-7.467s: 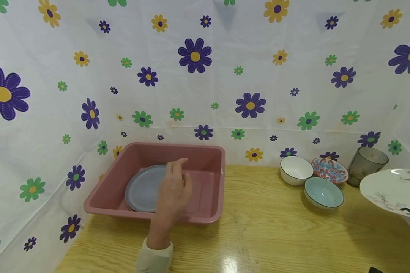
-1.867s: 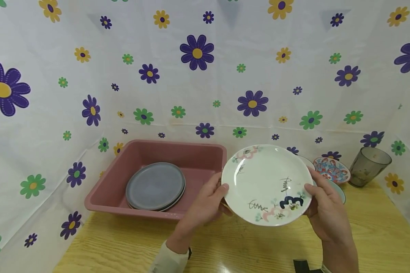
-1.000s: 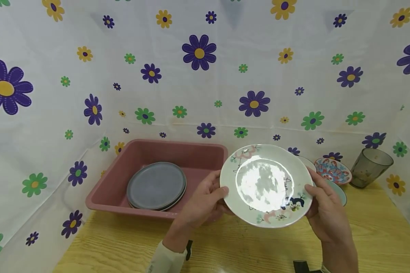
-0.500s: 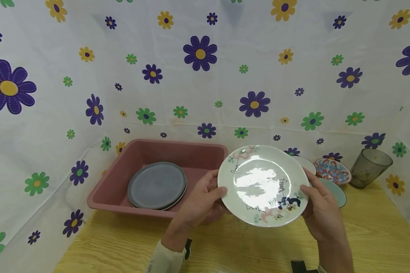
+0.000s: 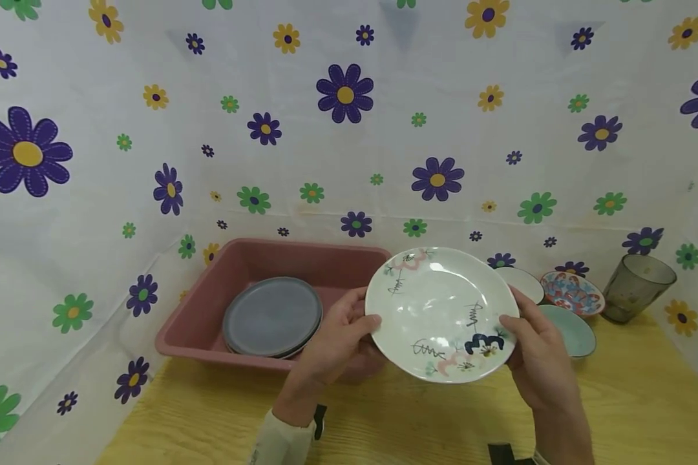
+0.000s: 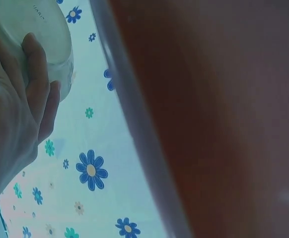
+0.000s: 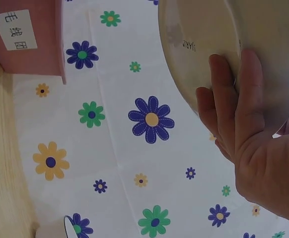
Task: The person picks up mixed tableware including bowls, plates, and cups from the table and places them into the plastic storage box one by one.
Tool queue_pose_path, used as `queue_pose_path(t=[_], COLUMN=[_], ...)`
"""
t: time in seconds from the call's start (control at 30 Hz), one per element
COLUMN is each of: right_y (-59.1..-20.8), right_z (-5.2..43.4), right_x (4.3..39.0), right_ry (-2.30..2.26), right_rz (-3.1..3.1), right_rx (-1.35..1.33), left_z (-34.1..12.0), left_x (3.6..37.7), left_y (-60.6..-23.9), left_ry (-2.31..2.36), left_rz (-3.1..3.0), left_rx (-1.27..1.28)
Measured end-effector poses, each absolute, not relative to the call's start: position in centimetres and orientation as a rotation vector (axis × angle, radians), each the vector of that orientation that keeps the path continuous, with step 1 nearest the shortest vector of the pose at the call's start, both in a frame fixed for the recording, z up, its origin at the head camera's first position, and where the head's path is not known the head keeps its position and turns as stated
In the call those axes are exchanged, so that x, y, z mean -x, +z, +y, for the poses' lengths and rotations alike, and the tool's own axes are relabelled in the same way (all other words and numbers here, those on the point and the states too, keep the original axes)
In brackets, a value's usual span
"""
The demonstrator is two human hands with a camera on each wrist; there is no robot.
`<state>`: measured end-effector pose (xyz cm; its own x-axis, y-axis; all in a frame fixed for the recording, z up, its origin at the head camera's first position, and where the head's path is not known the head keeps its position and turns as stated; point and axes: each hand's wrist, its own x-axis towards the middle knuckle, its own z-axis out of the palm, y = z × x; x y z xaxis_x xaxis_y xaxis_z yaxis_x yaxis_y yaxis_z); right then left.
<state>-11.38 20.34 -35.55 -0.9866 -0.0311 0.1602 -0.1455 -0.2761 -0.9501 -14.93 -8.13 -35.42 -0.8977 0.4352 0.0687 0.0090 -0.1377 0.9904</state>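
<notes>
A white plate [image 5: 440, 312] painted with pink and blue flowers is held above the wooden table, tilted toward me. My left hand [image 5: 343, 332] grips its left rim, thumb on top. My right hand [image 5: 529, 345] grips the right rim the same way. The left wrist view shows fingers under the plate's underside [image 6: 33, 37], and in the right wrist view fingers press the plate's underside [image 7: 224, 49]. A pink tub [image 5: 209, 303] sits just left of the plate and holds stacked grey plates [image 5: 272, 316].
Right of the held plate stand a white bowl [image 5: 523, 283], a pale blue bowl [image 5: 572, 329], a patterned red and blue bowl [image 5: 572, 292] and a dark glass tumbler [image 5: 636, 287]. Flowered sheeting walls in the back and both sides. Bare table [image 5: 419, 420] lies in front.
The plate has drifted slightly left toward the tub while both hands keep hold of it, and its tilt has shifted so the glare on its face has faded.
</notes>
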Motion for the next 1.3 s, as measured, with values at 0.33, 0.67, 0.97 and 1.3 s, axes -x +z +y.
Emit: queue_pose_path(t=[0.33, 0.67, 0.97, 1.3], right_y=[-35.1, -34.8, -35.0, -35.8], right_z=[18.6, 16.9, 15.7, 15.0], right_x=[12.0, 12.6, 13.1, 13.5], right_ry=[2.443, 2.457, 2.440, 2.456], right_rz=[-1.850, -1.887, -1.935, -1.960], right_rx=[-0.145, -0.089, -0.223, -0.310], left_z=[-9.3, -10.6, -12.0, -13.4], left_x=[15.5, 15.5, 15.8, 15.8], left_y=[-35.1, -34.5, -34.4, -34.1], left_ry=[2.157, 2.216, 2.280, 2.311], left_rz=[1.852, 1.889, 1.880, 1.880], left_rx=[-0.474, -0.402, -0.379, -0.352])
